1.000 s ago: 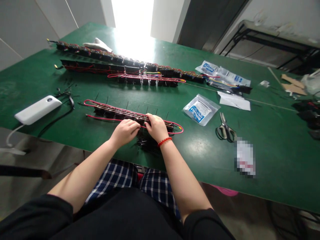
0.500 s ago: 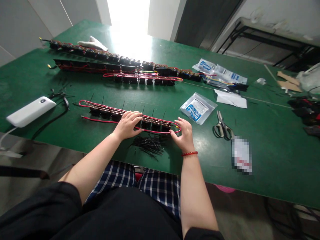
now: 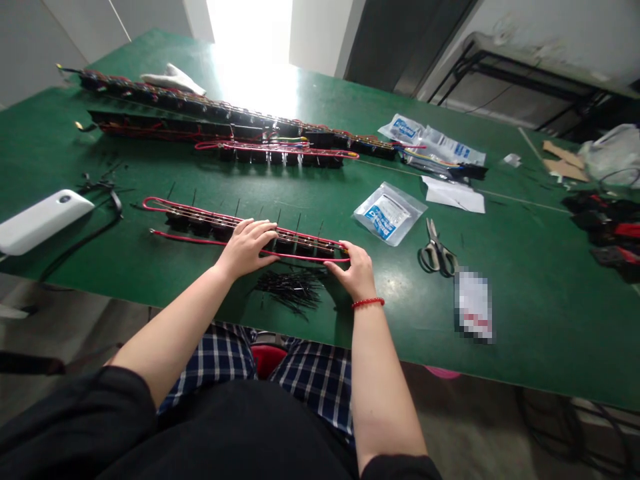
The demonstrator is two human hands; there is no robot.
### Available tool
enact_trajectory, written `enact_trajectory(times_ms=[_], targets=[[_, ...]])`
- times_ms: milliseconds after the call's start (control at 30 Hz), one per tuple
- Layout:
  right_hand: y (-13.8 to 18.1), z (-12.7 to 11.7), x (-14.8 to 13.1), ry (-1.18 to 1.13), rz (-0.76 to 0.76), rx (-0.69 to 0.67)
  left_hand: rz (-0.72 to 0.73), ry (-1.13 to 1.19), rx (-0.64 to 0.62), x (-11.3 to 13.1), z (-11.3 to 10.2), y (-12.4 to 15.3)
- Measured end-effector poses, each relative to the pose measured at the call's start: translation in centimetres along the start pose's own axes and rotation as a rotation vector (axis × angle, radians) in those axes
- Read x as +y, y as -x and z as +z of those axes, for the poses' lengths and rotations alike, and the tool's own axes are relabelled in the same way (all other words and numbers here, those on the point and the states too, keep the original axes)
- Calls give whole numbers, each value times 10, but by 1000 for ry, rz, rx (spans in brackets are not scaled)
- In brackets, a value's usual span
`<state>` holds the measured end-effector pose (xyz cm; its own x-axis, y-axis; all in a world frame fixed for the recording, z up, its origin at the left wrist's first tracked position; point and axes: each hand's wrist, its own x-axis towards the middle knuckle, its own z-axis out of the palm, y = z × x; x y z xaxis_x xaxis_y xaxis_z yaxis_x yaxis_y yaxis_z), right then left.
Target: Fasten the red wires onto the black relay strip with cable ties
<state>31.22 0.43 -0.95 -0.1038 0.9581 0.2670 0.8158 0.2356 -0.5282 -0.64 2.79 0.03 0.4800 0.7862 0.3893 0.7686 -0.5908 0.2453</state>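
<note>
A long black strip of modules (image 3: pixel 200 225) lies on the green table before me, with thin black cable ties standing up from it. A red wire (image 3: pixel 187 238) loops around the strip, its bare end free at the left. My left hand (image 3: pixel 249 245) lies over the middle of the strip, fingers on top and thumb at the near side on the wire. My right hand (image 3: pixel 355 268) pinches the looped wire at the strip's right end. A heap of loose black cable ties (image 3: pixel 290 288) lies just nearer to me.
Finished-looking wired strips (image 3: pixel 200 107) and a white glove (image 3: pixel 175 80) lie along the back. To the right are a plastic bag (image 3: pixel 390 213), scissors (image 3: pixel 437 253) and a pixelated packet (image 3: pixel 474 303). A white device (image 3: pixel 45 220) lies at the left.
My right hand has closed in around the wire loop at the strip's right end, covering the bend. My left hand stays on the strip. The whole view has shifted slightly.
</note>
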Motion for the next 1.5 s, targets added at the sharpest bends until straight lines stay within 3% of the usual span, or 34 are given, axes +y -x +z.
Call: enact_trajectory(times_ms=[367,1067,1500], targets=[[-1,2,5,18,-8,-30,-17,-23,21,2,0,-1],[-1,1,2,-32,-63,61,-28,-34,25,7,-5,-2],[-1,-4,-5,-88,-21,16,-37,-48,27,9,-8,0]])
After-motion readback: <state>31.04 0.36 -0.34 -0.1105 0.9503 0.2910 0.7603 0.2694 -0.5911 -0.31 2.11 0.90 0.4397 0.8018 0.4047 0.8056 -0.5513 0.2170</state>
